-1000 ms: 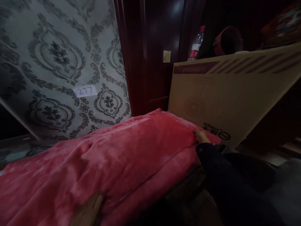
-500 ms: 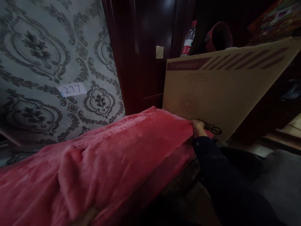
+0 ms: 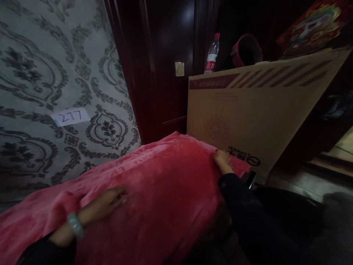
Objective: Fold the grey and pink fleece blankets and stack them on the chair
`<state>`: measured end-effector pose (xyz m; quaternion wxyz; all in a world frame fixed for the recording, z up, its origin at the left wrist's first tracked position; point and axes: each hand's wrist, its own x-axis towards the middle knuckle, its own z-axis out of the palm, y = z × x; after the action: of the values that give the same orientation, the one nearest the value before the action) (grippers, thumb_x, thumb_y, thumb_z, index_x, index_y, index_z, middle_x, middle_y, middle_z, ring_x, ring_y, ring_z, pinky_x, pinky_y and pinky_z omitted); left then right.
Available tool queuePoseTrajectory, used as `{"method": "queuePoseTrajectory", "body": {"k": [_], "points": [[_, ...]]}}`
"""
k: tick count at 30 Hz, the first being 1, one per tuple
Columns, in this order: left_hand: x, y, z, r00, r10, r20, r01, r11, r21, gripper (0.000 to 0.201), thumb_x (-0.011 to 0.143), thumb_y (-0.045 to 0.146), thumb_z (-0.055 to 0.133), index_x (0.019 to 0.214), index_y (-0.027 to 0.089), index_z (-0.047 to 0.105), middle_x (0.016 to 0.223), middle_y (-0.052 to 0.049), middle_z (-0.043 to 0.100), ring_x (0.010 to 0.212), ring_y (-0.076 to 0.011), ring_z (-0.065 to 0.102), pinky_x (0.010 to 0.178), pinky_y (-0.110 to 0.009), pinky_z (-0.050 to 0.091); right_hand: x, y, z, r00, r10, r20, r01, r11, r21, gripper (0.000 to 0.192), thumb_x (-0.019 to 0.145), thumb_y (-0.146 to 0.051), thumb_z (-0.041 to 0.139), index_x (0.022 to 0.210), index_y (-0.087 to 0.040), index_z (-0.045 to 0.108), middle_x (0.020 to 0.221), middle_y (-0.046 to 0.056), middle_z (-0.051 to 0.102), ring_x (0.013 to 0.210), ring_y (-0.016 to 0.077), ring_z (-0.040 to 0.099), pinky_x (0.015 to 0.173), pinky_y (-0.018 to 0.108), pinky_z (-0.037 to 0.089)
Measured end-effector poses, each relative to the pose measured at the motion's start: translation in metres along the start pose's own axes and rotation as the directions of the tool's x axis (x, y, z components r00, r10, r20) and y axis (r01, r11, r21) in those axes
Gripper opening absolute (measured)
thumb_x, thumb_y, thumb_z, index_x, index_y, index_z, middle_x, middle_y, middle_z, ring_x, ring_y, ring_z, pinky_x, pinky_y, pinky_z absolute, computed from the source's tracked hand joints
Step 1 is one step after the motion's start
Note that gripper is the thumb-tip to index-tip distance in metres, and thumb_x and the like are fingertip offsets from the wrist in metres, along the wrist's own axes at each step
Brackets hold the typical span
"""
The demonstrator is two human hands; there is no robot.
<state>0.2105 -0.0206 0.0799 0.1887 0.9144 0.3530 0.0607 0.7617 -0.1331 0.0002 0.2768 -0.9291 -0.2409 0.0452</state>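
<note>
A pink plush blanket [image 3: 165, 184] lies spread over a low bed or bench across the lower left. My left hand [image 3: 106, 202], with a pale bracelet at the wrist, rests flat on top of it, fingers apart. At the blanket's far right corner, my right hand [image 3: 222, 159] lies on the fabric edge next to a large cardboard box [image 3: 256, 110]; whether its fingers pinch the fabric is unclear. Dark sleeves cover both arms.
Patterned grey wallpaper with a "277" label [image 3: 70, 117] fills the left. A dark wooden door [image 3: 165, 66] stands behind. On top of the box's far side are a plastic bottle [image 3: 211, 55] and a red round object [image 3: 245, 49]. Dark floor lies at the right.
My left hand has come into view and settled on the blanket. The blanket's folds look smoother. The view has shifted right, and my right hand stays at the far corner.
</note>
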Motion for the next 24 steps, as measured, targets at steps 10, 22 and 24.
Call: {"method": "queuePoseTrajectory", "body": {"k": [10, 22, 24], "points": [[0.143, -0.009, 0.027, 0.945, -0.312, -0.096, 0.326, 0.923, 0.206, 0.058, 0.093, 0.036, 0.045, 0.14, 0.004, 0.054, 0.145, -0.022, 0.057, 0.133, -0.0299, 0.056, 0.112, -0.04, 0.042, 0.061, -0.093, 0.029, 0.979, -0.12, 0.163, 0.095, 0.984, 0.152, 0.028, 0.097, -0.038, 0.064, 0.115, -0.017, 0.066, 0.119, 0.008, 0.067, 0.105, 0.0209, 0.066, 0.093, 0.042, 0.055], [0.156, -0.021, 0.074, 0.901, -0.304, -0.31, 0.406, 0.845, 0.35, 0.05, 0.099, 0.035, 0.04, 0.14, 0.012, 0.057, 0.142, -0.018, 0.058, 0.13, -0.0335, 0.054, 0.105, -0.049, 0.042, 0.031, -0.084, 0.057, 0.843, -0.509, 0.172, 0.324, 0.737, 0.593, 0.026, 0.07, -0.034, 0.072, 0.092, -0.02, 0.068, 0.101, 0.005, 0.072, 0.102, 0.0239, 0.062, 0.098, 0.038, 0.049], [0.156, -0.021, 0.073, 0.903, -0.305, -0.303, 0.403, 0.845, 0.352, 0.051, 0.099, 0.036, 0.039, 0.14, 0.012, 0.057, 0.143, -0.018, 0.058, 0.131, -0.0335, 0.053, 0.106, -0.049, 0.042, 0.027, -0.074, 0.063, 0.812, -0.534, 0.235, 0.249, 0.682, 0.688, 0.033, 0.075, -0.046, 0.068, 0.094, -0.02, 0.07, 0.109, 0.009, 0.072, 0.108, 0.0264, 0.061, 0.104, 0.044, 0.047]]}}
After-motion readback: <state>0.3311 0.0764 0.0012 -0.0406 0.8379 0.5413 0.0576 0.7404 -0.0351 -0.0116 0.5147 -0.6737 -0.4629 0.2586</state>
